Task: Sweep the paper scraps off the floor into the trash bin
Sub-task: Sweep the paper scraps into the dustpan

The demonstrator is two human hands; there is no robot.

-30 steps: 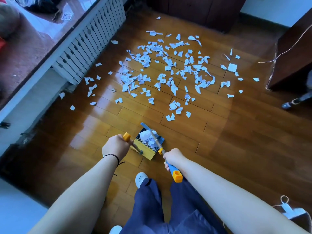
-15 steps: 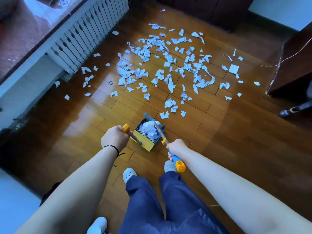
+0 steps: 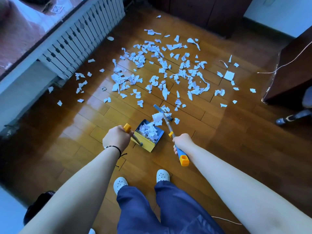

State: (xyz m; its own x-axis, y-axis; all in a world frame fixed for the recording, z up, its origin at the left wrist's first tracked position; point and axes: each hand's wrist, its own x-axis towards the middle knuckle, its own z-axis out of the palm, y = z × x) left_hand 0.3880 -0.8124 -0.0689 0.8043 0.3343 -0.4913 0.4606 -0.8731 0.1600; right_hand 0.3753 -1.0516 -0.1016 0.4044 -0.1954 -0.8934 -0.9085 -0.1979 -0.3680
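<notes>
Many white paper scraps (image 3: 162,71) lie spread over the wooden floor ahead of me. A blue and yellow dustpan (image 3: 148,136) stands on the floor just in front of my feet, with several scraps inside it. My left hand (image 3: 116,138) grips the dustpan's upright handle by its orange top. My right hand (image 3: 182,142) grips the blue and orange handle of a broom (image 3: 166,120). The broom's blue head lies on the floor just beyond the dustpan's mouth, among a small heap of scraps. No trash bin is in view.
A white radiator (image 3: 81,36) runs along the left wall under a ledge. Dark wooden furniture (image 3: 290,71) stands at the right with a thin cord hanging by it. A chair leg with a caster (image 3: 293,117) sits at the right edge. Dark cabinets (image 3: 202,10) line the back.
The broom head has moved forward out of the dustpan to the scraps just beyond its mouth. My view has shifted back and both feet now show.
</notes>
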